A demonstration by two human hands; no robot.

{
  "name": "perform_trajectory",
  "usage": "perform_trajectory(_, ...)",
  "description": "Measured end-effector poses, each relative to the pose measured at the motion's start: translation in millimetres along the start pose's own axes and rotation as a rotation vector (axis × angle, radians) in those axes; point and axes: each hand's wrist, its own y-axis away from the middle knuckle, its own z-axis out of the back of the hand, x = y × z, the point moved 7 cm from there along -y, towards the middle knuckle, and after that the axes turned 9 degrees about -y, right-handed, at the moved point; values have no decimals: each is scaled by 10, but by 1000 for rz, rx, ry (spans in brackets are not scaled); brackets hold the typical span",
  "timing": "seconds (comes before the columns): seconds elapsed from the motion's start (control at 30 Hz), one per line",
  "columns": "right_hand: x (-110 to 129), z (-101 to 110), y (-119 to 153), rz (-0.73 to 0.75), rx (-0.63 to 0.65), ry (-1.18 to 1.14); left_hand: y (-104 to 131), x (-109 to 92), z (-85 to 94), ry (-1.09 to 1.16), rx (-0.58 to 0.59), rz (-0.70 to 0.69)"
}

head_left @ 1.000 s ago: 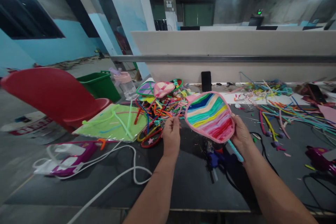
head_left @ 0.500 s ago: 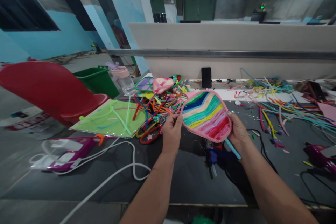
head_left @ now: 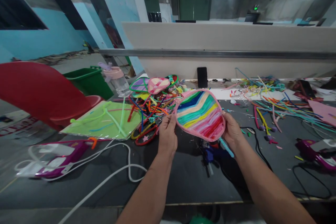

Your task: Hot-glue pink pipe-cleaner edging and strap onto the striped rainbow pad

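Between my two hands a heart-shaped fan of striped pipe cleaners [head_left: 201, 114] is held up over the table, its rim pink. My left hand [head_left: 168, 131] pinches the left edge, fingers closed. At the right edge, my right hand [head_left: 232, 131] grips the fan near its light blue stem [head_left: 226, 147], which points down. Below the fan lies a blue glue gun [head_left: 210, 155], partly hidden by it. A pile of coloured pipe cleaners [head_left: 149, 110] lies behind my left hand, with more heart shapes [head_left: 158, 85] on top.
A green sheet in clear wrap [head_left: 102, 120] lies left, near a purple-and-white device [head_left: 61, 157] and a white cable [head_left: 129, 161]. A phone [head_left: 202, 77] leans against the back panel. Pipe cleaners [head_left: 291, 110] and another purple device [head_left: 316, 154] lie right. A red chair [head_left: 44, 91] stands left.
The whole scene has shifted slightly left in view as the camera turned a little right. Both hands keep their hold on the fan, which stays at nearly the same tilt.
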Motion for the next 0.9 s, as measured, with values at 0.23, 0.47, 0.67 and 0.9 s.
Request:
perform_trajectory(0.23,-16,66,-56,15,13,6,5,42,-13,15,6,-10)
perform_trajectory(0.47,21,18,-35,21,82,50,-22,12,58,-7,-50,-77)
perform_trajectory(0.67,94,-5,-6,36,86,102,-41,-20,109,-14,-98,-116)
perform_trajectory(0.9,96,-41,5,-5,133,136,-50,-53,159,-30,-131,-138)
